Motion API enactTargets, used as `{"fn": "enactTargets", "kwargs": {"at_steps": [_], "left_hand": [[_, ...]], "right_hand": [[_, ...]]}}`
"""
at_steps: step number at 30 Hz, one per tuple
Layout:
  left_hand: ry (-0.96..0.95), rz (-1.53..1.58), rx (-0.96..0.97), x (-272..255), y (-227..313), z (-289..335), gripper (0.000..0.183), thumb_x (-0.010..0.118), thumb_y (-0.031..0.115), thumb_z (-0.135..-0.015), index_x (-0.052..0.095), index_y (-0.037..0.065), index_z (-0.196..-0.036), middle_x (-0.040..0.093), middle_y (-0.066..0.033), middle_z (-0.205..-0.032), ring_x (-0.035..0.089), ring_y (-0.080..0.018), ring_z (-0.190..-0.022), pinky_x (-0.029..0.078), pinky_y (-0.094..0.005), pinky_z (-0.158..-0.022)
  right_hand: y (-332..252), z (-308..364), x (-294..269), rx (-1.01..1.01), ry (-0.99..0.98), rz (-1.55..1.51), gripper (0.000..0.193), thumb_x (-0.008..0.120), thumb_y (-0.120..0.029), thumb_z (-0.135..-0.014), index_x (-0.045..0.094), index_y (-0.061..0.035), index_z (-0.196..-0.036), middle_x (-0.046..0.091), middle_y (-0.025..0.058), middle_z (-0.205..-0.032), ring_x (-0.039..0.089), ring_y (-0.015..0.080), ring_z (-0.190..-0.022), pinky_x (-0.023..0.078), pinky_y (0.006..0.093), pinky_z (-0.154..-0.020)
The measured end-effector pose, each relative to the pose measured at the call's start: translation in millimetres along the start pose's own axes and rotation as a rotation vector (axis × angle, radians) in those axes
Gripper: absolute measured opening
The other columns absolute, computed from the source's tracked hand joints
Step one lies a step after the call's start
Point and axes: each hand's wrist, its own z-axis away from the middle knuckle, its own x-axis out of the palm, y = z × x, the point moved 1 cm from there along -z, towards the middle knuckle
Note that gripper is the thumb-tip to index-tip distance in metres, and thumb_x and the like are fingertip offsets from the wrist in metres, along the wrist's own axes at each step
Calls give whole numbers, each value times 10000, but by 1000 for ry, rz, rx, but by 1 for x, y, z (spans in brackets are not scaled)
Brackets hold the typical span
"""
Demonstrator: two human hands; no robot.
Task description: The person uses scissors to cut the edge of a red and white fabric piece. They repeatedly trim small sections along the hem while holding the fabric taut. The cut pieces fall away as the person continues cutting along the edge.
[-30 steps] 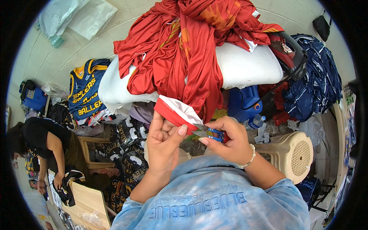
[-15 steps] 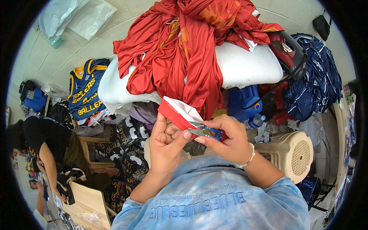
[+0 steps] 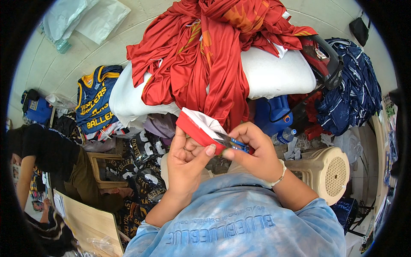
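My left hand (image 3: 187, 156) is closed on a small folded piece of red and white fabric (image 3: 198, 125), with its thumb along the lower red edge. In my right hand (image 3: 257, 150) is a pair of small thread snips (image 3: 236, 144) with blue handles, pinched between thumb and fingers. The dark blades lie against the fabric's right end, close to my left thumb. Whether they grip a thread is too small to tell. Just beyond both hands, a large heap of red shiny garments (image 3: 205, 64) hangs down over a white padded board (image 3: 278, 75).
A dark iron (image 3: 321, 55) stands at the board's right end, beside a navy garment pile (image 3: 351, 85). Below are a blue jug (image 3: 274, 113) and a water bottle (image 3: 286, 135). A cream stool (image 3: 334, 175) is at my right. Another person (image 3: 51, 150) bends at the left near a wooden board (image 3: 90, 222).
The snips' blades, spread across the red edge before, are now closer together and tilted at the fabric's end. The other person has shifted toward the lower left with a dark garment.
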Motion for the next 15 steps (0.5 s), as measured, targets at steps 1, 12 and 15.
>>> {"fn": "enactTargets", "kwargs": {"at_steps": [1, 12, 15], "left_hand": [[4, 10, 3, 0, -1, 0, 705, 606, -93, -828, 257, 28, -1429, 599, -122, -1152, 598, -165, -1047, 468, -302, -926], [30, 96, -10, -3, 1, -2, 602, 602, -50, -850, 335, 34, -1383, 595, -138, -1165, 604, -204, -1052, 515, -359, -895], [13, 78, -15, -3, 3, -1, 599, 603, -50, -849, 337, 26, -1381, 599, -136, -1162, 604, -202, -1051, 517, -354, -905]], "right_hand": [[2, 0, 1, 78, -28, -183, 187, 742, -96, -795, 580, -37, -867, 561, -5, -720, 500, 38, -649, 404, 211, -569], [19, 8, 5, 55, -35, -89, 241, 756, -118, -780, 554, -39, -885, 566, -6, -729, 495, 33, -672, 410, 204, -598], [15, 8, 5, -39, 45, 21, 269, 770, -143, -770, 559, -32, -894, 589, 15, -729, 526, 51, -664, 429, 217, -589]]}}
